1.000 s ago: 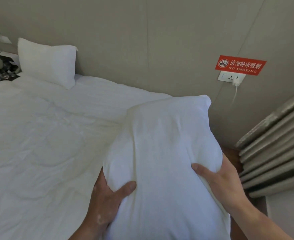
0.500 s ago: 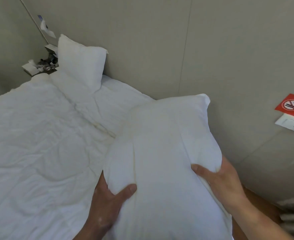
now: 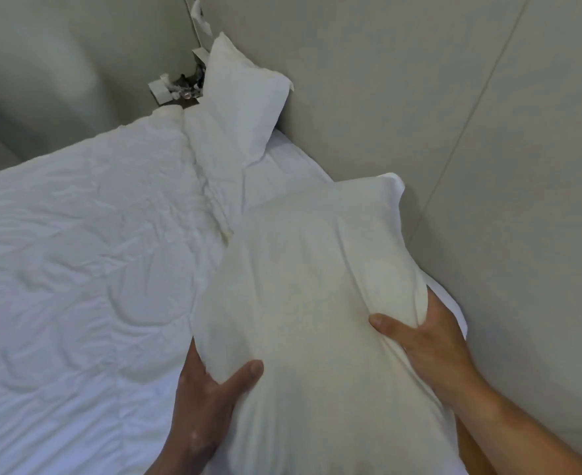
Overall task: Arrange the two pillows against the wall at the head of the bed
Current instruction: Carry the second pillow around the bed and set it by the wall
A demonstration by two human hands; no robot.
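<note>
I hold a large white pillow point(image 3: 313, 303) in front of me, over the near right part of the bed, its far corner close to the beige wall point(image 3: 454, 132). My left hand point(image 3: 207, 402) grips its lower left side with the thumb pressed into the fabric. My right hand point(image 3: 426, 337) grips its right side, next to the wall. A second white pillow point(image 3: 241, 108) leans upright against the wall at the far end of the bed. A white quilted duvet point(image 3: 77, 269) covers the bed.
A small bedside shelf point(image 3: 176, 90) with cluttered items sits in the corner beyond the far pillow. A paper tag point(image 3: 200, 18) hangs on the wall seam above it. The white sheet point(image 3: 289, 169) shows between the two pillows.
My view has swung left and down: the no-smoking sign, socket and curtain have left the frame. The held pillow is nearer the wall, over the bed's edge. Both hands keep their grip.
</note>
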